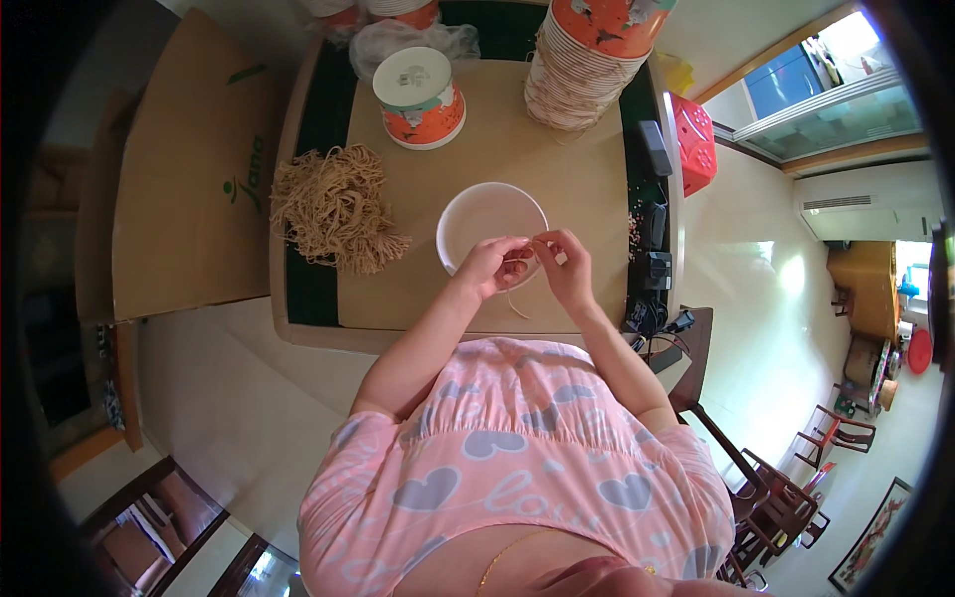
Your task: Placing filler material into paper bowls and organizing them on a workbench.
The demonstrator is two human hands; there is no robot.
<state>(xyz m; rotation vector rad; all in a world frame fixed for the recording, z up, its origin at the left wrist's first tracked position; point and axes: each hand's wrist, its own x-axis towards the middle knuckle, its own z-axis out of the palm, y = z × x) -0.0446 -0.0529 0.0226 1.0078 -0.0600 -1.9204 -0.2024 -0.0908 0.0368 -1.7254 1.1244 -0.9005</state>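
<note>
A white paper bucket stands open end up at the table's middle, its inside facing me. Over its near right rim my left hand and my right hand meet, thumbs and fingertips pinched together. Between them runs a thin beige cord, its loose end hanging below the fingers toward the table's front edge. The fingers hide the spot where the cord meets the rim. To the left lies a tangled pile of cut beige cords.
Behind the bucket an orange-patterned bucket sits upside down. A tall stack of nested buckets with cords stands far right. Chargers and cables line the right edge, beside a red plastic stool. A large cardboard box stands left.
</note>
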